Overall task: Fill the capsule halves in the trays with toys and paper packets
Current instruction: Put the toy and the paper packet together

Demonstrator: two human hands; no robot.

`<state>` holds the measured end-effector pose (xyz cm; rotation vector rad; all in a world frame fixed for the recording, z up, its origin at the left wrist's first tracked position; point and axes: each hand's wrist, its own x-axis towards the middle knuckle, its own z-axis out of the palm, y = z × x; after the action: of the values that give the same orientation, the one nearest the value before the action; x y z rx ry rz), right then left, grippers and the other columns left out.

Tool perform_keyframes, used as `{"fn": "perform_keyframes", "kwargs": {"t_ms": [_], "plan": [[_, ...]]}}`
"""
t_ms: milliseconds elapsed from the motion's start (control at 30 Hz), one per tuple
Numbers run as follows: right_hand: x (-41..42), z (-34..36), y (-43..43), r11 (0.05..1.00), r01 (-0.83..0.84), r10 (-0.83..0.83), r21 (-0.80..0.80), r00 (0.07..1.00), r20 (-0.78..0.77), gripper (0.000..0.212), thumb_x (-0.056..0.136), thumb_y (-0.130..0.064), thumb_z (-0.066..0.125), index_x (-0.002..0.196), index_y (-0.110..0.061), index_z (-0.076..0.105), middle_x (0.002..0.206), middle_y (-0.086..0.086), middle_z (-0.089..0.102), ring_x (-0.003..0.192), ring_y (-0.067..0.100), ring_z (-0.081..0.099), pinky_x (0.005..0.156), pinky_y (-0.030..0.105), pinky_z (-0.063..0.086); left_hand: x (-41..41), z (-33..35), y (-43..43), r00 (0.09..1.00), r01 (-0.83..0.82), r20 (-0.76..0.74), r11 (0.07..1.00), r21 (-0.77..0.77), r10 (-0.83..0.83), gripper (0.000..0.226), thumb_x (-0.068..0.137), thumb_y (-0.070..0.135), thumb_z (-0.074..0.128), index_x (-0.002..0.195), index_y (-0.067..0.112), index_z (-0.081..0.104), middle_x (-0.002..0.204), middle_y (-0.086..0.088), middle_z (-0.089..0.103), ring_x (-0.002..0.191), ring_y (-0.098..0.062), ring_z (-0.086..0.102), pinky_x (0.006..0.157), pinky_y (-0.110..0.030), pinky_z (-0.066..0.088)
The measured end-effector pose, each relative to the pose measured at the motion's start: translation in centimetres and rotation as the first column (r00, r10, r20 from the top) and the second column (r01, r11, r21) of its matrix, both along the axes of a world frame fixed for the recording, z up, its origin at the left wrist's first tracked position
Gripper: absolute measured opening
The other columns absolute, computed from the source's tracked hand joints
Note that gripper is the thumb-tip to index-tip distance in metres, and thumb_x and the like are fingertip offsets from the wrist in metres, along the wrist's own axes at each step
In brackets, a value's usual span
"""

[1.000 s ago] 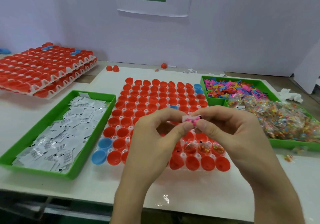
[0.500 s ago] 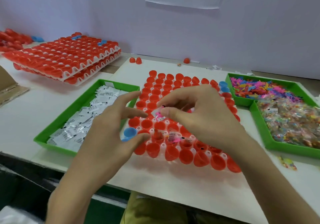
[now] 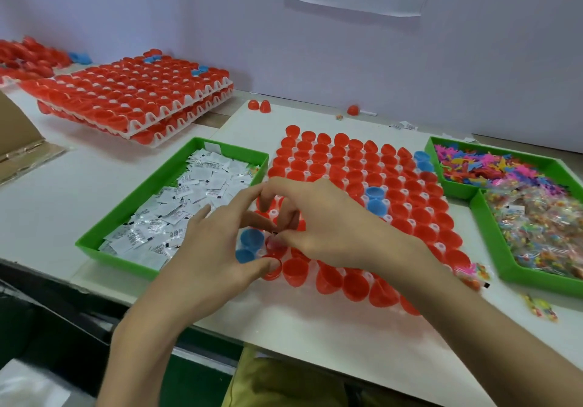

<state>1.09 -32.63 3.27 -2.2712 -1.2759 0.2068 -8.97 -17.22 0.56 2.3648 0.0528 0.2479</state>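
On the tabletop (image 3: 63, 192) at far left I see a green bin (image 3: 138, 192) of paper packets (image 3: 195, 198); beside it the left hand (image 3: 214, 249) lies open, thumb touching a front-row capsule half (image 3: 275, 273); the right hand (image 3: 328, 227) pinches a small pink toy (image 3: 273, 243) over the red tray (image 3: 347, 160), near-left corner; toy bins (image 3: 490, 233) sit rightmost.
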Motion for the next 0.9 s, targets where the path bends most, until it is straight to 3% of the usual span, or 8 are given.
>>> {"fn": "perform_keyframes", "kwargs": {"t_ms": [133,233,333,567,733,800,867,900], "plan": [[-0.4,0.2,0.5,0.997,-0.016,0.020,-0.079,0.999,0.044,0.039,0.085,-0.008,0.071,0.115,-0.023,0.052,0.083,-0.007,0.071,0.081,0.012,0.066,0.084,0.038,0.055,0.0,-0.2,0.1,1.000,-0.004,0.007,1.000,-0.007,0.004,0.085,0.073,0.028,0.087,0.132,0.053,0.031,0.101,0.028,0.067,0.107,0.024,0.046,0.116,-0.054,0.026],[-0.7,0.5,1.0,0.990,-0.014,0.033,-0.142,0.991,0.129,0.035,0.086,-0.012,0.069,0.114,-0.024,0.052,0.086,-0.006,0.070,0.084,0.015,0.063,0.089,0.036,0.047,-0.1,-0.3,0.1,1.000,-0.006,0.004,0.999,-0.051,0.006,0.081,0.073,0.024,0.087,0.129,0.052,0.035,0.100,0.029,0.068,0.111,0.020,0.049,0.116,-0.056,0.028],[-1.2,0.5,1.2,0.990,0.024,0.002,-0.139,0.982,0.187,0.033,0.085,-0.014,0.069,0.113,-0.024,0.054,0.087,-0.006,0.069,0.084,0.017,0.063,0.092,0.037,0.046,-0.3,-0.2,0.0,1.000,-0.001,-0.002,0.998,-0.067,0.001,0.079,0.074,0.025,0.086,0.124,0.059,0.034,0.108,0.040,0.061,0.114,0.018,0.050,0.117,-0.056,0.028],[-1.1,0.7,0.4,0.991,0.052,-0.046,-0.126,0.998,0.051,0.031,0.087,-0.022,0.072,0.114,-0.027,0.060,0.089,-0.008,0.073,0.093,0.014,0.065,0.098,0.045,0.049,-0.5,0.0,-0.1,1.000,-0.024,-0.007,0.999,-0.047,0.024,0.098,0.074,0.032,0.085,0.127,0.078,0.017,0.107,0.054,0.054,0.115,0.016,0.050,0.117,-0.053,0.030],[-0.7,0.7,-0.4,0.997,0.065,-0.066,-0.031,0.998,-0.003,0.020,0.090,-0.025,0.070,0.108,-0.029,0.066,0.090,-0.011,0.073,0.083,0.004,0.066,0.079,0.028,0.059,-0.5,0.0,0.0,1.000,-0.006,-0.008,0.998,-0.063,0.006,0.093,0.075,0.031,0.085,0.133,0.071,0.023,0.106,0.049,0.060,0.116,0.007,0.055,0.115,-0.051,0.033],[0.1,0.9,-1.5,0.992,0.120,-0.119,0.029,0.993,-0.023,0.015,0.090,-0.026,0.069,0.104,-0.032,0.068,0.091,-0.017,0.070,0.083,-0.002,0.064,0.074,0.017,0.056,-0.6,-0.1,0.2,1.000,0.001,0.016,0.997,-0.073,0.000,0.087,0.076,0.037,0.084,0.138,0.064,0.028,0.106,0.044,0.063,0.115,0.004,0.057,0.106,-0.035,0.041],[1.5,1.5,-3.1,0.971,0.219,-0.216,0.096,0.975,-0.045,0.012,0.091,-0.024,0.068,0.098,-0.035,0.069,0.090,-0.021,0.068,0.085,-0.008,0.062,0.070,0.006,0.051,-0.5,0.0,0.5,0.998,-0.003,0.063,0.995,-0.104,0.009,0.074,0.075,0.050,0.074,0.138,0.058,0.037,0.107,0.041,0.065,0.111,0.019,0.053,0.089,-0.014,0.040],[2.6,1.8,-4.2,0.951,0.281,-0.277,0.126,0.960,-0.048,0.013,0.091,-0.024,0.069,0.095,-0.035,0.069,0.089,-0.021,0.068,0.085,-0.009,0.062,0.068,0.003,0.048,-0.3,0.2,0.9,0.996,-0.019,0.083,0.994,-0.106,0.028,0.066,0.075,0.055,0.068,0.136,0.056,0.042,0.107,0.041,0.065,0.109,0.024,0.051,0.084,-0.011,0.039]]}}
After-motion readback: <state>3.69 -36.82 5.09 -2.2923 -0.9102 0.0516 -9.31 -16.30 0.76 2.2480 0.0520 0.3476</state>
